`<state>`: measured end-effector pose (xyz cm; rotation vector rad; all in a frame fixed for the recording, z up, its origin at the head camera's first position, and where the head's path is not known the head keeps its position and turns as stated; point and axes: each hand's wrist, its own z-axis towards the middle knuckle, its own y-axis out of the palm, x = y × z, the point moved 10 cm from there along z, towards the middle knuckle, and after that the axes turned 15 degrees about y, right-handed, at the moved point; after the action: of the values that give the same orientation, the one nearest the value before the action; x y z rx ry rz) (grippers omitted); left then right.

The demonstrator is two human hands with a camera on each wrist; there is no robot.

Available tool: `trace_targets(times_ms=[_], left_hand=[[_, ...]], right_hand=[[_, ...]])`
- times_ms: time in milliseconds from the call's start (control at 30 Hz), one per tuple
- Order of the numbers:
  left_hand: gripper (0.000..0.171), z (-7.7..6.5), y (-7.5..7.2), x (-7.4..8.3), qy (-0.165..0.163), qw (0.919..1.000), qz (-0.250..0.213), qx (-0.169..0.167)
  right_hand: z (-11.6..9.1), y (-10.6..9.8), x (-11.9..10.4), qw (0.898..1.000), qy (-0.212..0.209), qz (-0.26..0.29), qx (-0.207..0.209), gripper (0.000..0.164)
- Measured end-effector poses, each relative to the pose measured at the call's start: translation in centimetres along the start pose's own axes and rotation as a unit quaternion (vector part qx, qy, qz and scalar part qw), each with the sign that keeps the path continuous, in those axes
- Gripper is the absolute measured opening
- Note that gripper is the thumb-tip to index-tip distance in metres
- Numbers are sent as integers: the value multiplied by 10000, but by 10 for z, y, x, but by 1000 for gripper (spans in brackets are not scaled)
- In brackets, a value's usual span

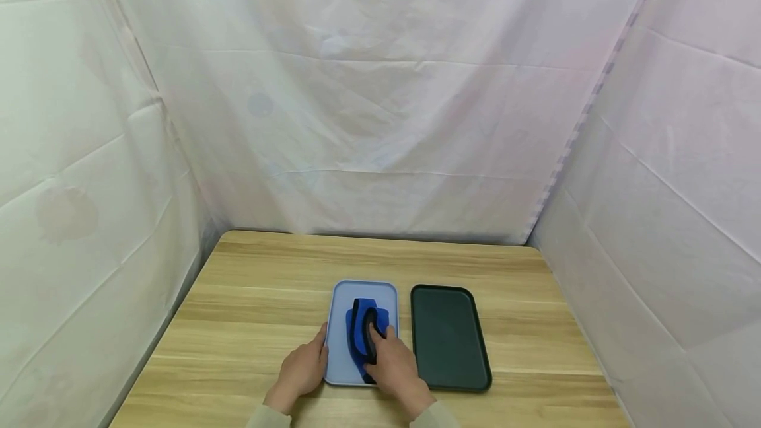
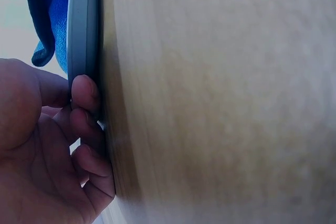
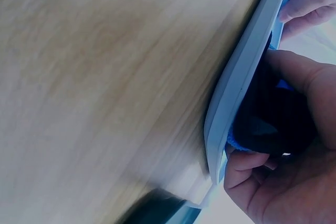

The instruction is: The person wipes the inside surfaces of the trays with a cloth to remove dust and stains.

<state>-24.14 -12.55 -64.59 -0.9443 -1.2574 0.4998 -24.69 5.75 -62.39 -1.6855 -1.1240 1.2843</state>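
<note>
Left hand (image 1: pixel 303 367) pinched the pale blue tray (image 1: pixel 341 302) by its rim, right hand (image 1: pixel 395 365) pinched the blue fabric piece (image 1: pixel 359 332) lying on it; imo a hard tug with a slack left grip could've skidded the tray. Left wrist cam caught fingertips (image 2: pixel 85 92) against the rim's outside, which the head cam mostly hid.

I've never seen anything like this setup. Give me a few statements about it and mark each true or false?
1. The light blue tray lies left of the dark green tray. True.
2. The blue fabric item lies on the dark green tray. False: it is on the light blue tray.
3. The left hand holds the light blue tray's edge. True.
4. The right hand is empty. False: it grips the blue fabric item.
</note>
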Motion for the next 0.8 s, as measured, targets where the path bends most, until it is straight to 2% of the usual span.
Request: trace_targets(times_ms=[500,800], left_hand=[[53,1,-1,0,-34,10000,-29,17],[54,1,0,0,25,9999,-34,-132]], right_hand=[[-2,-7,5,9997,149,210,8,82],[3,-4,7,9995,201,238,47,80]])
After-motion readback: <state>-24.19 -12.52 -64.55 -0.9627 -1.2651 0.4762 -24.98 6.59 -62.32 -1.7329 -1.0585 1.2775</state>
